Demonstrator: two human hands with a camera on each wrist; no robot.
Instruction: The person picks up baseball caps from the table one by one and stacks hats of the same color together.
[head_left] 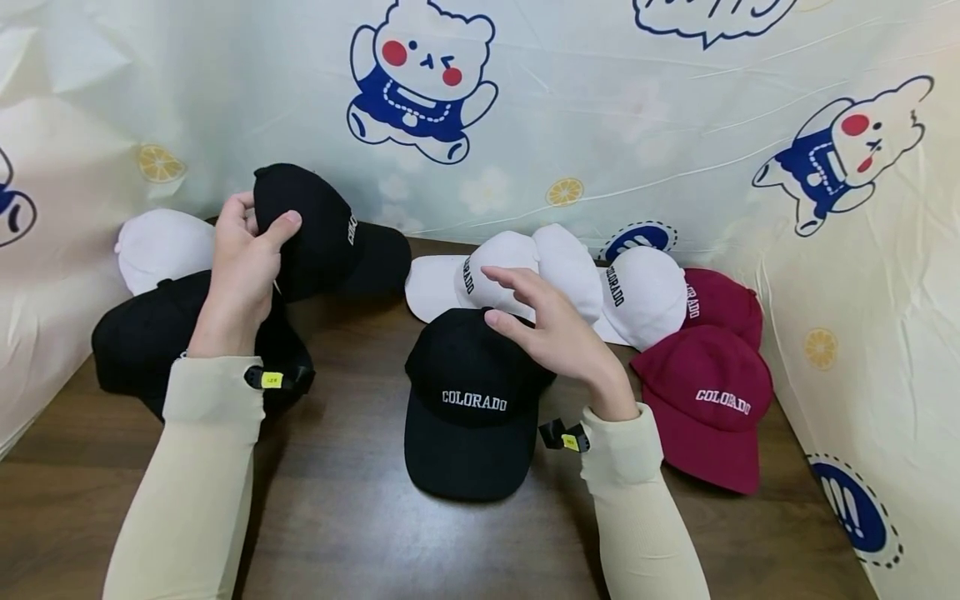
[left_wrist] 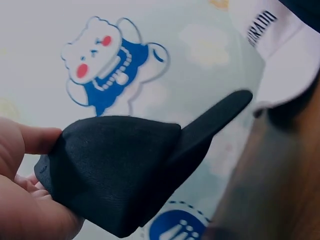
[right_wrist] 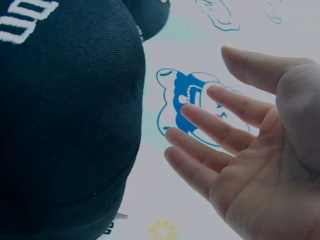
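My left hand [head_left: 243, 258] grips a black baseball cap [head_left: 303, 233] by its back, thumb on the near side of the crown. The cap is off the table, its brim pointing right; the left wrist view shows this black cap [left_wrist: 115, 165] from the side, pinched at the rear. My right hand [head_left: 558, 329] is beside the crown of a second black cap [head_left: 468, 400] with white COLORADO lettering, which sits mid-table, brim toward me. In the right wrist view that hand [right_wrist: 250, 130] has spread, slightly bent fingers and an empty palm, apart from the black crown [right_wrist: 75, 110].
At the left are a white cap [head_left: 161, 246] and black headwear [head_left: 150, 333], partly behind my left arm. White caps [head_left: 566, 267] line the back, and maroon caps [head_left: 720, 392] overlap at the right. A printed cloth [head_left: 540, 108] hangs behind the wooden table [head_left: 337, 517].
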